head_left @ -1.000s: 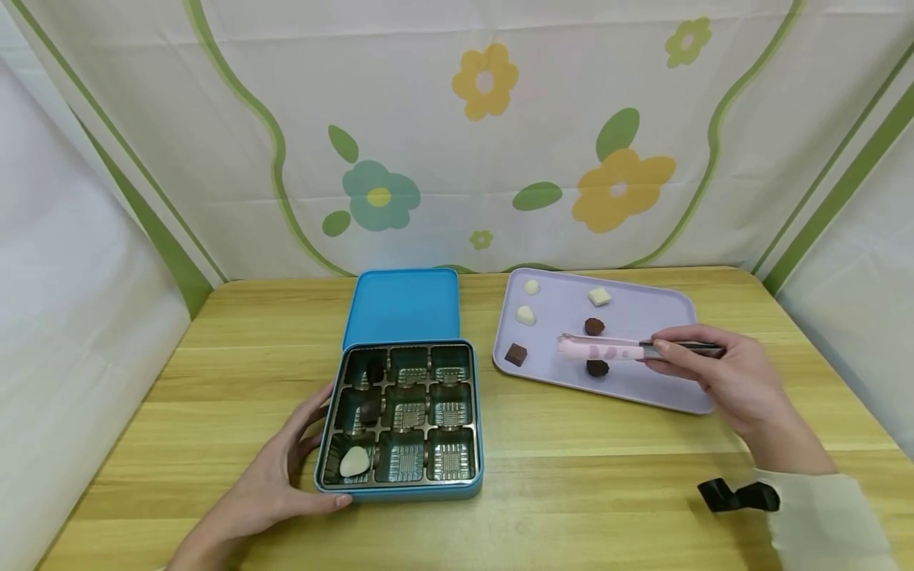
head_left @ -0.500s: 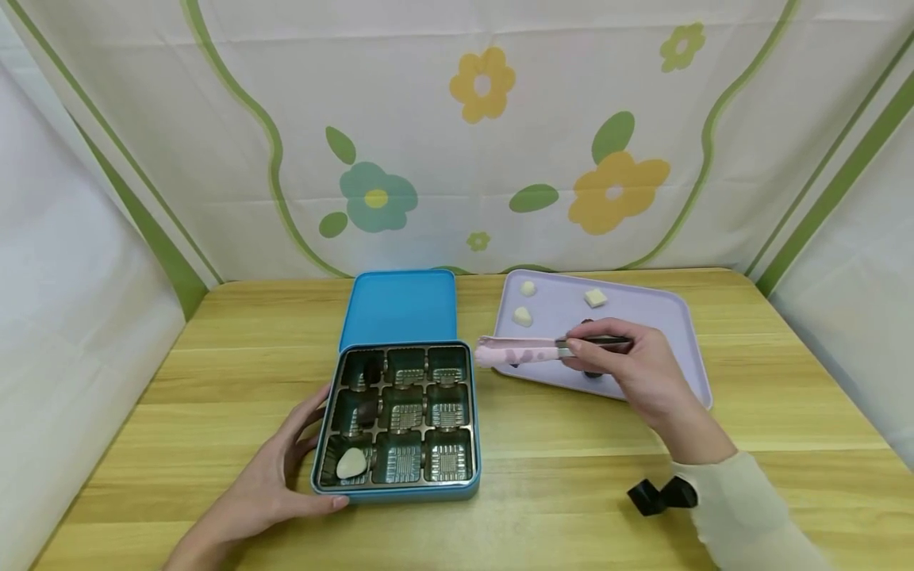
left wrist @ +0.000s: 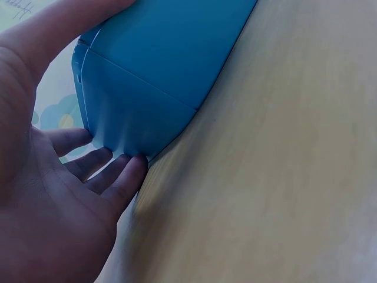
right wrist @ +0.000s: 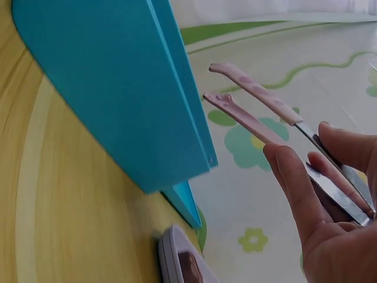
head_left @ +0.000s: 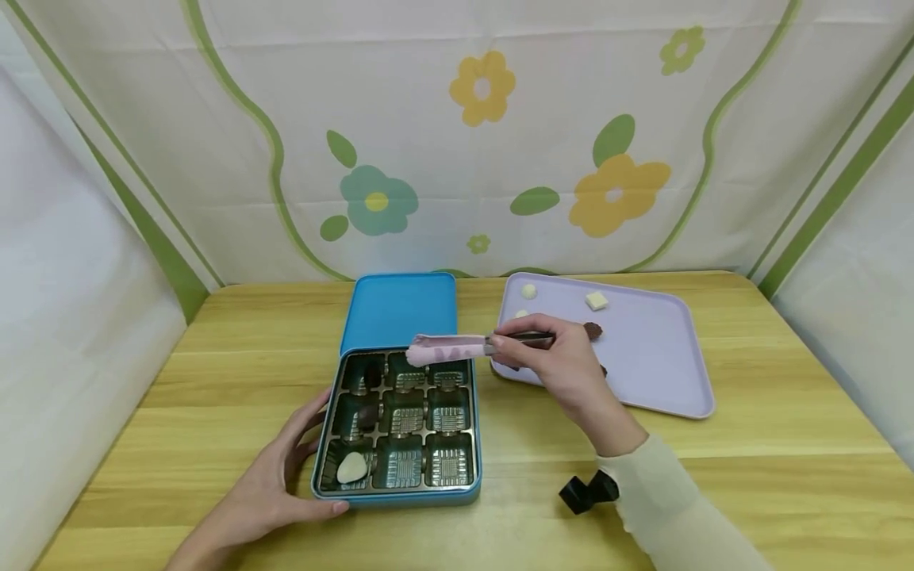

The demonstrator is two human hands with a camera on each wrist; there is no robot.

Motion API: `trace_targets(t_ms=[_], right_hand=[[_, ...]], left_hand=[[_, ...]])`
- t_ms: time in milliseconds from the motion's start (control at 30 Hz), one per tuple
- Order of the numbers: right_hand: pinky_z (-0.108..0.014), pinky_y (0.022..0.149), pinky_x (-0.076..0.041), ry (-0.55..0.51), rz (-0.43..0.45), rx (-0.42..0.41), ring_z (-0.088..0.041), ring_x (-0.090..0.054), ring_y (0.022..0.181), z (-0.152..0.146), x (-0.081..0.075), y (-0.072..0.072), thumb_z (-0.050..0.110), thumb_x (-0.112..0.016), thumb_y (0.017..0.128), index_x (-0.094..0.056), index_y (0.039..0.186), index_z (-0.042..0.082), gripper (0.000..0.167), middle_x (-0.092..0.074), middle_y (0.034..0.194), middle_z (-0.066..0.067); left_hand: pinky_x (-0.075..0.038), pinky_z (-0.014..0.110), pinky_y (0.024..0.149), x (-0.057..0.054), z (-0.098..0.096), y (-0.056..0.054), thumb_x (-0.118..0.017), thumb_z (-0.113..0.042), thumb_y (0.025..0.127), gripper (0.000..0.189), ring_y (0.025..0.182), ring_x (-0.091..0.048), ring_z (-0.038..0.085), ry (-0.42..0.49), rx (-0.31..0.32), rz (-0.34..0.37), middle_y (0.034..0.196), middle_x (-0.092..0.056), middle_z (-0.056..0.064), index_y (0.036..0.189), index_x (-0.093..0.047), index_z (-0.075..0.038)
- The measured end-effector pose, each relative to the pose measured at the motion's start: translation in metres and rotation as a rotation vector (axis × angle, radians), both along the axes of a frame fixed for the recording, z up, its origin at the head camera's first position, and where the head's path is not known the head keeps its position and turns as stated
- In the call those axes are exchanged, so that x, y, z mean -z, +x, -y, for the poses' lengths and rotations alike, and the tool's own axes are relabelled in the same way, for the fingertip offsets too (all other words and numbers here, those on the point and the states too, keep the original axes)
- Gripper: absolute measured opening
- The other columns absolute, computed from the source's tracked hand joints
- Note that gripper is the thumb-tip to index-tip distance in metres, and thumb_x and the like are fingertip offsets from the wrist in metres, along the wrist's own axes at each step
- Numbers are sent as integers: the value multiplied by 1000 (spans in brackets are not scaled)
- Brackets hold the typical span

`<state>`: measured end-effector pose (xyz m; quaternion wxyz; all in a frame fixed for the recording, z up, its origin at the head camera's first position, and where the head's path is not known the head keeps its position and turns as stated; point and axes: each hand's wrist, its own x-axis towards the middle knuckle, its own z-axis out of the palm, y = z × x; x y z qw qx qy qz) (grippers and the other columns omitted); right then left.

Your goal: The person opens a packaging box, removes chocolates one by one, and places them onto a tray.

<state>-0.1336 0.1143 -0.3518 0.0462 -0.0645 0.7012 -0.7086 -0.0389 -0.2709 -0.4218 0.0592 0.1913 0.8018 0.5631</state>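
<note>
My left hand [head_left: 267, 484] grips the front left corner of a blue tin [head_left: 400, 498], fingertips against its left side and thumb at the front, also seen in the left wrist view. The tin's divided insert holds a white chocolate [head_left: 351, 468] in the front left compartment, with dark chocolates [head_left: 367, 416] in the two behind it. My right hand [head_left: 560, 361] pinches pink-tipped tongs [head_left: 446, 349], held over the tin's back edge. In the right wrist view the tongs' tips stand apart with nothing visible between them.
A lilac tray [head_left: 664, 365] sits right of the tin, bearing white chocolates [head_left: 596, 300] and a brown chocolate [head_left: 593, 331]; my right hand hides part of it. The tin's blue lid [head_left: 401, 309] lies behind. A floral cloth [head_left: 443, 159] hangs at the table's [head_left: 214, 357] back.
My right hand has carried the tongs leftward from above the tray to over the tin's back compartments. My left hand stays at the tin's corner.
</note>
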Motion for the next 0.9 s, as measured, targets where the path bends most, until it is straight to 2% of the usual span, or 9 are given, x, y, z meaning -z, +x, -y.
trace_targets(t_ms=[100,233,367,567,767,900], right_hand=[[-31,84,-66,-9,3,-21,-18,-82,89,14,-2,0,6,-80,96,-74,121,-7,28,-82,102,-4],[-30,84,-65,33,-13,-56,-21,-83,92,32,-6,0,10,-82,95,-77,118,-3,27,-83,104,-8],[-33,85,-66,130,-55,-65,-23,-82,91,47,-10,2,15,-85,93,-80,113,3,24,-84,103,-11],[-36,80,-66,299,-150,-65,-17,-80,88,61,-16,1,21,-85,93,-83,106,12,16,-83,100,-6],[-29,72,-64,432,-221,-71,-13,-79,88,77,-24,1,23,-86,93,-83,104,14,15,-83,100,-2],[-29,76,-65,526,-277,-117,-15,-80,91,94,-33,4,23,-83,96,-83,106,11,16,-83,104,-4]], left_hand=[[-36,7,112,0,0,0,-97,-2,73,129,147,-35,-10,7,0,-10,174,-28,10,174,-20,-25],[-36,7,112,-1,1,1,-97,-2,72,129,147,-35,-9,8,-6,-8,174,-29,9,173,-21,-25],[-37,8,112,0,0,2,-97,-5,73,128,146,-35,-10,-4,-9,4,174,-29,8,173,-21,-27],[-37,8,112,1,-2,2,-97,-5,73,128,146,-34,-11,-2,-9,-2,174,-29,11,173,-21,-26],[-38,9,112,0,-2,1,-98,-5,73,128,146,-36,-10,-4,-9,11,174,-29,11,173,-21,-28],[-37,8,112,-1,-1,2,-98,-4,73,129,147,-35,-9,-2,1,-8,174,-29,10,174,-20,-26]])
